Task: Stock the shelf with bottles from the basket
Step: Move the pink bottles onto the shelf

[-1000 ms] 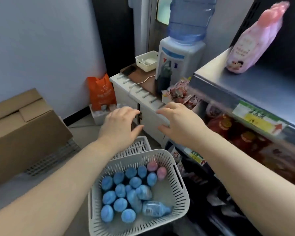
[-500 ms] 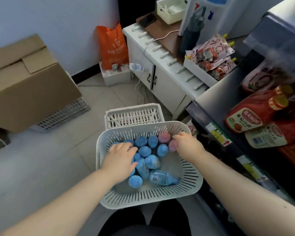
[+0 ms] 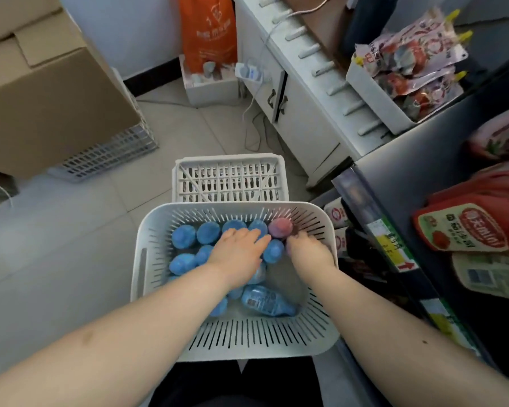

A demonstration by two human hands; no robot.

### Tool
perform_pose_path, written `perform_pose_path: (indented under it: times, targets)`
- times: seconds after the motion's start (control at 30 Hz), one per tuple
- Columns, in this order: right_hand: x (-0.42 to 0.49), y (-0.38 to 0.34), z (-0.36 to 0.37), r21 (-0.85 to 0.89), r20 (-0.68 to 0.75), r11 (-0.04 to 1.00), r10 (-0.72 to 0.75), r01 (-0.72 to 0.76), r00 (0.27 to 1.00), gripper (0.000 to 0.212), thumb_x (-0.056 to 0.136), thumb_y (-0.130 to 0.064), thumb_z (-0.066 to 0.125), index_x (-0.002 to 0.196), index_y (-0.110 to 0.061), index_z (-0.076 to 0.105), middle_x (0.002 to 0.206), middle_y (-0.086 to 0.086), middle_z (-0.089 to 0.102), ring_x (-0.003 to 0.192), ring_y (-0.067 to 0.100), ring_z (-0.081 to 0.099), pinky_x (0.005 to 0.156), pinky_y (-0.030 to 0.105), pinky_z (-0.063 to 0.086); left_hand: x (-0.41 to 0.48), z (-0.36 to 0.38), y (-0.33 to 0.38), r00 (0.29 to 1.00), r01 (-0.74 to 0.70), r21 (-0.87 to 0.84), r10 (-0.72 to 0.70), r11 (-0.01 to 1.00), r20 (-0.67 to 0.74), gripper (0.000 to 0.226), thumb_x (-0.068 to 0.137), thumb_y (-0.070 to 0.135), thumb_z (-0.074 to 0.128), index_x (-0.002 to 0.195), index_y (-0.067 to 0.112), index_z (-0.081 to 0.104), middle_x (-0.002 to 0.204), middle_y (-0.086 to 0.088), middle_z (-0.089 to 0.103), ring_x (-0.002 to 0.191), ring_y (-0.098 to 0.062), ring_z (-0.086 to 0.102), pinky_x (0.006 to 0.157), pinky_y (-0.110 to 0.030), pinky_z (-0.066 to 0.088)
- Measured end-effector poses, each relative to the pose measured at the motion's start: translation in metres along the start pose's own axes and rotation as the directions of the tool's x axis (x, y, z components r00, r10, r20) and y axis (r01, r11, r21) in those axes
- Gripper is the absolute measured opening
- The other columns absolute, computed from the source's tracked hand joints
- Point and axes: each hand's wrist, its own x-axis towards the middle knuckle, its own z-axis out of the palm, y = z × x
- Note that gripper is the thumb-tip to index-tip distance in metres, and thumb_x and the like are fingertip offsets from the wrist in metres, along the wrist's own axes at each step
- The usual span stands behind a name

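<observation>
**Basket** (image 3: 147, 239): white, slotted, set on the floor below the viewer. Both forearms are reached into it.

**Blue-capped bottles** (image 3: 183, 237): stood upright and packed together in the far and left part of the basket, caps upward. Several are covered by the left palm and wrist; others are seen to the left of the fingers and just ahead of them.

**Lying bottle** (image 3: 263, 299): clear with a blue label, laid on its side on the basket floor between the two forearms, behind both sets of fingers.

**Pink-capped bottle** (image 3: 280, 227): upright at the far wall, just ahead of the gap between the two hands.

**Left hand** (image 3: 238, 254): laid palm-down on the blue caps. The fingers (image 3: 256, 235) are stretched nearly straight and rest on the caps; nothing is seen clasped.

**Right hand** (image 3: 309, 252): placed by the right wall. The fingers (image 3: 296, 240) are curled downward just beside the pink cap, tips hidden; whether a bottle is held beneath cannot be told.

**Shelf** (image 3: 417, 160): grey, to the right of the right hand, with a red pouch (image 3: 465, 227) on it.

**Crate** (image 3: 229, 183): white, directly beyond the basket.

**Cardboard box** (image 3: 41, 92): far left, well apart from the hands.
</observation>
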Motion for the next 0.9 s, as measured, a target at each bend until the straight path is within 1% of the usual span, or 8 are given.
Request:
perform_pose_path:
  times: [0.13,0.27,0.33,0.5,0.57,0.7,0.8,0.9]
  targets:
    - [-0.004,0.004,0.006,-0.032,-0.04,0.999,-0.045,0.044,0.998,0.028,0.098,-0.011,0.037,0.123,-0.009,0.05,0.123,0.013,0.049,0.111,0.029,0.056,0.086,0.037,0.047,0.034,0.0,0.014,1.0,-0.014,0.024,0.013,1.0,0.024,0.064,0.089,0.024,0.053,0.145,0.021,0.025,0.144,-0.003,0.036,0.126,-0.027,0.04,0.099,-0.041,0.032]
    - [-0.02,0.006,0.011,0.013,-0.057,0.998,-0.061,0.062,0.997,0.023,0.096,-0.013,0.045,0.118,-0.011,0.051,0.12,0.011,0.049,0.108,0.029,0.054,0.083,0.037,0.048,0.059,-0.004,0.026,0.998,-0.019,0.029,0.017,0.999,0.068,0.059,0.094,0.021,0.042,0.149,0.017,0.02,0.143,-0.008,0.038,0.123,-0.03,0.044,0.098,-0.042,0.035]
    - [-0.032,0.007,0.009,0.023,-0.069,0.996,-0.08,0.082,0.994,0.023,0.092,-0.011,0.05,0.115,-0.013,0.052,0.117,0.01,0.049,0.106,0.028,0.054,0.079,0.036,0.049,0.07,-0.004,0.03,0.997,0.004,0.013,-0.005,1.0,0.076,0.054,0.095,0.02,0.042,0.146,0.016,0.026,0.14,-0.009,0.043,0.122,-0.03,0.047,0.098,-0.043,0.038]
    - [-0.059,0.015,-0.007,0.08,-0.034,0.986,-0.144,0.146,0.989,0.03,0.087,0.0,0.05,0.116,-0.01,0.048,0.119,0.011,0.046,0.11,0.028,0.05,0.081,0.035,0.046,0.089,0.002,0.037,0.988,0.134,-0.135,-0.122,0.982,0.096,0.028,0.09,0.016,0.053,0.119,0.017,0.054,0.118,-0.008,0.06,0.103,-0.031,0.062,0.089,-0.045,0.051]
    - [-0.068,0.021,-0.015,0.097,-0.033,0.981,-0.163,0.165,0.986,0.033,0.085,0.001,0.052,0.116,-0.01,0.048,0.118,0.01,0.045,0.11,0.029,0.05,0.079,0.035,0.045,0.088,0.0,0.038,0.985,0.168,-0.191,-0.155,0.967,0.081,0.02,0.09,0.016,0.054,0.109,0.017,0.059,0.114,-0.009,0.062,0.101,-0.031,0.063,0.089,-0.045,0.051]
    - [-0.077,0.03,-0.023,0.153,-0.047,0.97,-0.183,0.188,0.982,0.029,0.086,-0.004,0.053,0.114,-0.013,0.052,0.115,0.008,0.046,0.104,0.029,0.052,0.07,0.031,0.035,0.074,-0.002,0.032,0.988,0.15,-0.23,-0.153,0.962,0.007,0.024,0.09,0.015,0.05,0.113,0.016,0.056,0.113,-0.009,0.056,0.104,-0.032,0.059,0.085,-0.039,0.047]
    - [-0.08,0.032,-0.026,0.204,-0.088,0.964,-0.154,0.169,0.984,0.031,0.086,-0.007,0.053,0.116,-0.014,0.053,0.113,0.007,0.048,0.101,0.03,0.055,0.073,0.033,0.041,0.057,-0.009,0.026,0.985,0.145,-0.302,-0.167,0.942,-0.046,0.028,0.087,0.014,0.054,0.115,0.017,0.054,0.11,-0.008,0.05,0.1,-0.031,0.058,0.077,-0.04,0.045]
    - [-0.084,0.031,-0.035,0.239,-0.138,0.96,-0.113,0.144,0.984,0.033,0.087,-0.009,0.052,0.12,-0.015,0.054,0.116,0.006,0.05,0.103,0.028,0.057,0.08,0.035,0.047,0.034,-0.025,0.018,0.979,0.133,-0.398,-0.182,0.908,-0.089,0.031,0.091,0.021,0.052,0.122,0.021,0.054,0.114,-0.005,0.049,0.103,-0.028,0.056,0.084,-0.041,0.047]
